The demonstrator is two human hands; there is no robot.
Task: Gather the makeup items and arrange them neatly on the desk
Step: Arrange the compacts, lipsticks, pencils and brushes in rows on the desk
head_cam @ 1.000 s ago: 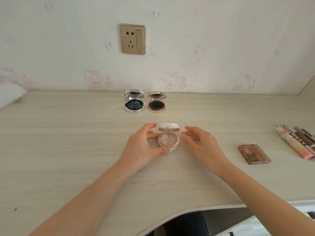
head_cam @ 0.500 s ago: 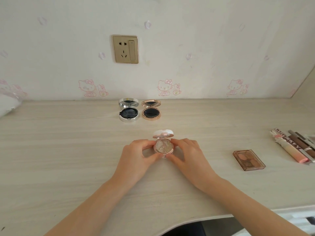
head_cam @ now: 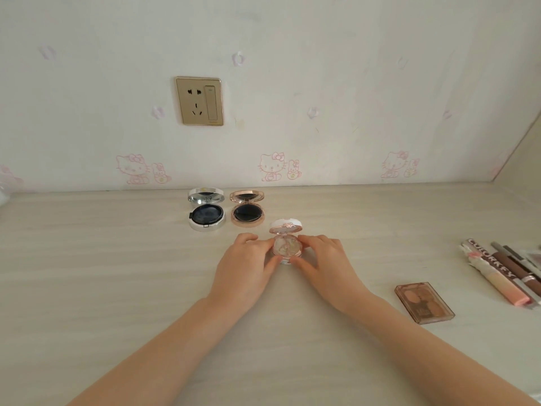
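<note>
Left hand grip: the left hand (head_cam: 243,268) is curling round the left side of the white compact (head_cam: 286,247), thumb pressing on the near edge and forefinger on the far edge.
Right hand grip: the right hand (head_cam: 325,265) is doing the same from the right side, so both hands are pinching the compact's base between them.
Compact: it is sitting open at the middle of the desk (head_cam: 117,273), its marbled powder facing up and its lid (head_cam: 285,226) standing up on the far side. Whether the base is touching the desk cannot be told.
Just beyond: a silver compact (head_cam: 206,213) and a rose-gold compact (head_cam: 247,212) are standing open side by side near the wall. The rose-gold one is lying just left of and behind the held compact's lid.
To the right: a brown eyeshadow palette (head_cam: 424,302) is lying flat, well apart from the hands. Further right, lip gloss tubes (head_cam: 497,276) are lying together at the desk's edge.
Behind: a gold wall socket (head_cam: 199,101) is showing above the two compacts, with pink cartoon cat stickers (head_cam: 273,167) running along the wall.
</note>
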